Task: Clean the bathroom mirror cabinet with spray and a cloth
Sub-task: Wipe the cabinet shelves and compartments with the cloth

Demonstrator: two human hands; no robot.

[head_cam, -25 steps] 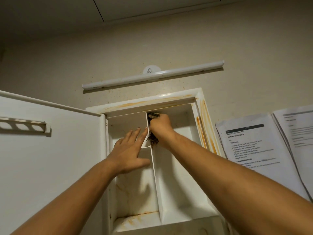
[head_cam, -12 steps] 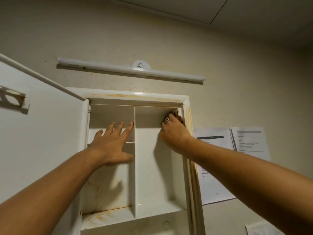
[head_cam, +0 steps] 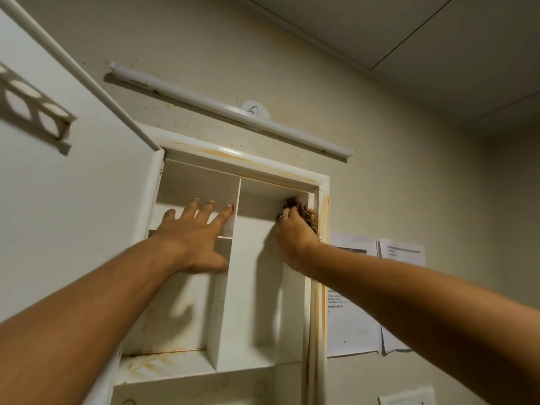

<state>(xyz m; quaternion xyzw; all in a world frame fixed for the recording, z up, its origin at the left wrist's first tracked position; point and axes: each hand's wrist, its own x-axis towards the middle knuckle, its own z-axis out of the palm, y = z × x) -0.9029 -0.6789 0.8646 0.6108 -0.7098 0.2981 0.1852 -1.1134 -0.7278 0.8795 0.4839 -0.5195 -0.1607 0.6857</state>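
Open white cabinet door (head_cam: 73, 214) fills my 9 o'clock, inner face toward me, w/ a slotted white rack on it at 10.

White plastic wall cabinet (head_cam: 257, 317) sits centre to 6 o'clock. A vertical divider splits it into L and R compartments. Orange-brown stains on the top rim, the R frame and the lower L shelf.

Long white tube light (head_cam: 233, 112) on the wall at 12, just above the cabinet.

Printed white paper sheets (head_cam: 350, 325) on the wall at 4, beside the R frame.

Left hand (head_cam: 195, 238) at centre-L: fingers straight and spread, gripping nothing, reaching into the upper L compartment w/ fingertips beside the divider.

Right hand (head_cam: 295, 235) at 2 o'clock of centre: fingers curled round a bunched brown cloth (head_cam: 304, 213), pressing it into the R compartment's top R corner, against the side wall.
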